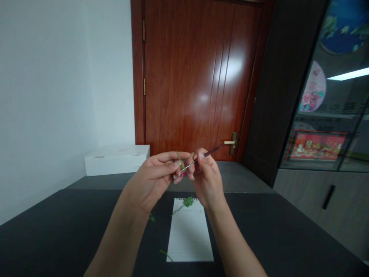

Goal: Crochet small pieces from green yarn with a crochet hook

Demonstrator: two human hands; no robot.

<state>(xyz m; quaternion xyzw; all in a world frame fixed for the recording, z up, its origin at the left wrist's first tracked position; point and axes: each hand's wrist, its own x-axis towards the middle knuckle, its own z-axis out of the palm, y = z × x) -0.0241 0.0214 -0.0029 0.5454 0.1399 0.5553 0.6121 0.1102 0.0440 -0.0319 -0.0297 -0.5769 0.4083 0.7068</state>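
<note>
we see 2 bare hands raised close together above a dark table (245,238). the left hand (162,166) pinches a strand of green yarn (180,158) and a small pink piece (182,174) between thumb and fingers, which cover too much of the piece for us to tell its shape. the right hand (206,169) grips a slim tool (211,151) by its dark handle; its thin metal shaft slants down and leftward to the yarn at the left fingertips. below the hands we find a white lined sheet (188,234) flat on the table, with a fuzzy green bundle (188,201) at its top edge trailing 1 tail to the left. 1 short green strand (166,255) crosses the sheet's lower left corner, and 1 green scrap (152,218) lies beside the left wrist. farther back we see a white box (115,161) at the left and a reddish-brown door (190,77).
</note>
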